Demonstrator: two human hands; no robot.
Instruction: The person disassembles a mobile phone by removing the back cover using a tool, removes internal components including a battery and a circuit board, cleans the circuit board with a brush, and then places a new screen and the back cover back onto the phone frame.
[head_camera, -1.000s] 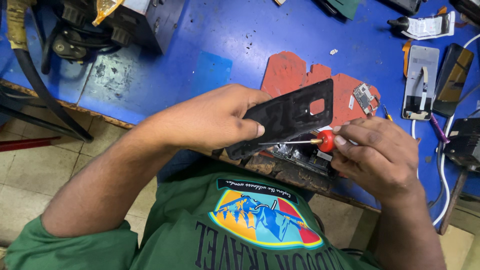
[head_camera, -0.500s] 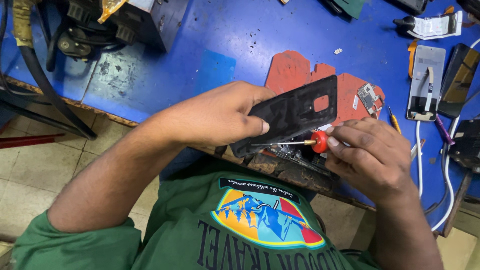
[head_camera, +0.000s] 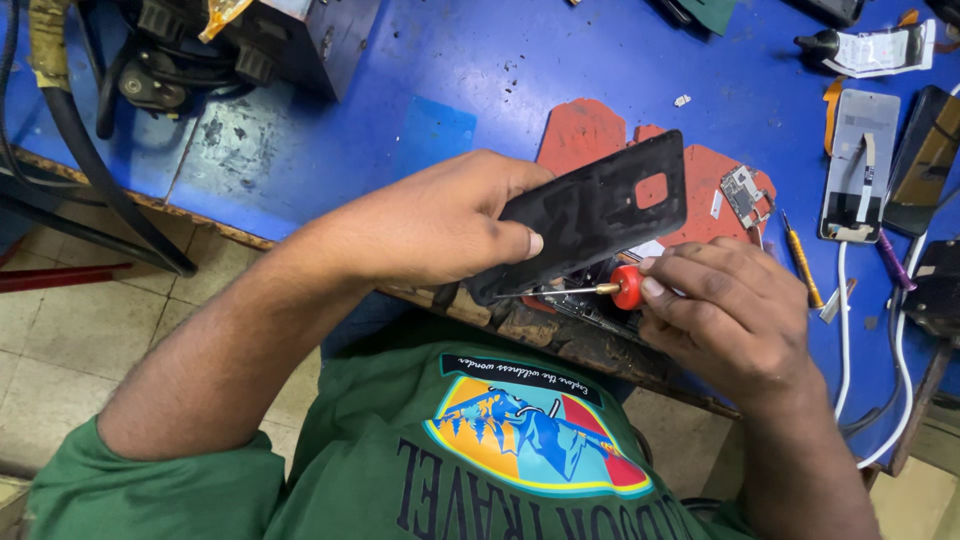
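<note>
My left hand (head_camera: 440, 225) grips a black phone back cover (head_camera: 600, 210) with a rectangular camera cutout, tilted up over the near edge of the blue bench. My right hand (head_camera: 725, 310) holds a small screwdriver with a red handle (head_camera: 627, 287). Its thin metal shaft points left, with the tip under the cover's lower edge. A phone body with exposed parts (head_camera: 590, 300) lies beneath the cover, mostly hidden by it and by my hands.
A worn red mat (head_camera: 590, 130) lies on the blue bench (head_camera: 450, 70). A small circuit board (head_camera: 742, 195), a yellow-handled tool (head_camera: 800, 260), phone screens (head_camera: 860, 165) and white cables (head_camera: 905, 340) lie at the right. A dark machine with hoses (head_camera: 200, 50) stands at the far left.
The cover and both hands have shifted slightly; the screwdriver stays at the cover's lower edge.
</note>
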